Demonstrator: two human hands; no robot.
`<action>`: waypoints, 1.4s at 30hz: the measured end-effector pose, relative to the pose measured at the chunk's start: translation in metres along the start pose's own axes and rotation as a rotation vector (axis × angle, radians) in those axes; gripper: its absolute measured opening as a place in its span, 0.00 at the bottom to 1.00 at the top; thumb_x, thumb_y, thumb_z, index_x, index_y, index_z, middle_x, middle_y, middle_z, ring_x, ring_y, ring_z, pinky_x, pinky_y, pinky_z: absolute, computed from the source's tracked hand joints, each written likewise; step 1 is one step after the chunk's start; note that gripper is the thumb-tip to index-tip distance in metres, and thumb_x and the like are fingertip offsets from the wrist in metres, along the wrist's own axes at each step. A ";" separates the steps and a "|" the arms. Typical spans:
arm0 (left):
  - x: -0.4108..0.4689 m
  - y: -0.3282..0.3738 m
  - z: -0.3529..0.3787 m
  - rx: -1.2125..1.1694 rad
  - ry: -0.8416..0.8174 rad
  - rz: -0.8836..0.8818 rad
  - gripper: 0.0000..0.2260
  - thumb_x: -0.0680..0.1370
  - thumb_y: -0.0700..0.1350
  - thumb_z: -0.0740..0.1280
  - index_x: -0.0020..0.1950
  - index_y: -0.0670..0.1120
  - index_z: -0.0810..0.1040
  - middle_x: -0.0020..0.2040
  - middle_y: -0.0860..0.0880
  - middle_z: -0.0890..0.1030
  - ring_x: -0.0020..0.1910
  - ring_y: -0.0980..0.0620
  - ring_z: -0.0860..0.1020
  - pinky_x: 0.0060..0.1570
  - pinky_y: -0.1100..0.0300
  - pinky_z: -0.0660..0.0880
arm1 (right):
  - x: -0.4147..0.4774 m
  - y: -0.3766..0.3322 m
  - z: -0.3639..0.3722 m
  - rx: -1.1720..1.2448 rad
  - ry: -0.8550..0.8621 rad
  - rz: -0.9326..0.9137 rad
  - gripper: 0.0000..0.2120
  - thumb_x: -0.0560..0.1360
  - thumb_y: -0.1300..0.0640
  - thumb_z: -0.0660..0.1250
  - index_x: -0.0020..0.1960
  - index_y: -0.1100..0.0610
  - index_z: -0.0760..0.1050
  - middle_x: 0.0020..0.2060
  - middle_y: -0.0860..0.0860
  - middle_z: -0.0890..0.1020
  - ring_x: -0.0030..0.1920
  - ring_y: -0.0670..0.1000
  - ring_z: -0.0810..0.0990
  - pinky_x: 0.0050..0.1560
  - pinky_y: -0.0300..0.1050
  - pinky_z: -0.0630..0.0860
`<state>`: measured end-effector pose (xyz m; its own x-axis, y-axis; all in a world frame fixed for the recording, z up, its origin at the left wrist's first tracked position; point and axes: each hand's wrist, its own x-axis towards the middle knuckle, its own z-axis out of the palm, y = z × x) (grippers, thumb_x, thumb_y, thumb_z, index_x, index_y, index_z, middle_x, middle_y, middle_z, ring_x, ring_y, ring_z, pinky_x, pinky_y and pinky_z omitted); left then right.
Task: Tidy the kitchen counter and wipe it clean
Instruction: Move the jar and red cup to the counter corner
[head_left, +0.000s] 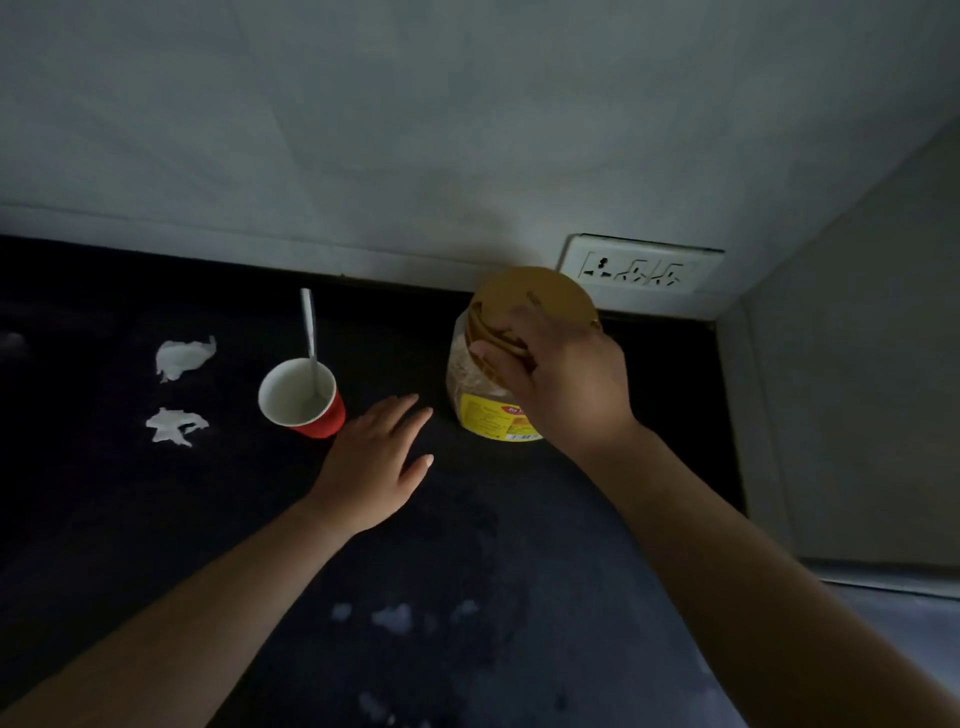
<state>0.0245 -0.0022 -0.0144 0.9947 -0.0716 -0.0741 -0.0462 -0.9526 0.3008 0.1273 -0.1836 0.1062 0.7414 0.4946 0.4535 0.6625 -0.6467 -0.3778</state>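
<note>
- Lying on the left of the dark counter (519, 545), two crumpled tissues (184, 357) sit well apart from both hands.
- Right of them stands a red cup (301, 400) with a spoon (310, 338) propped inside.
- Just right of the cup, the left hand (374, 462) is flat with straight fingers and holds nothing; I cannot tell whether it touches the counter.
- Further right, near the far wall, the right hand (566, 384) grips the tan lid (535, 296) of the jar (488, 410).
- Tidying looks barely begun. The jar is probably being closed or lifted away, and next come the cup and tissues, then wiping the pale smears (395, 618) near the front.
</note>
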 end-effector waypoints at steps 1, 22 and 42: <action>-0.003 -0.004 -0.010 0.005 0.048 0.012 0.24 0.77 0.52 0.63 0.71 0.45 0.68 0.71 0.44 0.68 0.70 0.46 0.67 0.67 0.53 0.65 | -0.001 0.000 -0.001 0.001 0.002 0.000 0.06 0.72 0.51 0.69 0.42 0.54 0.79 0.30 0.49 0.80 0.29 0.51 0.76 0.29 0.36 0.61; -0.005 -0.060 -0.055 -0.122 0.137 -0.361 0.26 0.72 0.50 0.71 0.66 0.43 0.68 0.65 0.40 0.69 0.64 0.39 0.67 0.53 0.45 0.73 | -0.026 -0.015 0.000 -0.096 0.081 0.051 0.07 0.70 0.48 0.68 0.42 0.52 0.76 0.26 0.48 0.77 0.23 0.51 0.74 0.24 0.35 0.61; -0.118 0.109 -0.075 -0.245 0.356 -0.088 0.23 0.74 0.58 0.64 0.65 0.50 0.69 0.63 0.50 0.71 0.62 0.50 0.69 0.54 0.58 0.66 | -0.139 -0.017 -0.134 0.155 0.011 0.252 0.11 0.73 0.48 0.63 0.50 0.51 0.79 0.42 0.47 0.84 0.39 0.50 0.81 0.34 0.45 0.75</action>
<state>-0.0908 -0.0753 0.0985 0.9655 0.1542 0.2101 0.0207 -0.8490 0.5280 -0.0011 -0.3196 0.1579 0.8842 0.3228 0.3377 0.4663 -0.6518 -0.5980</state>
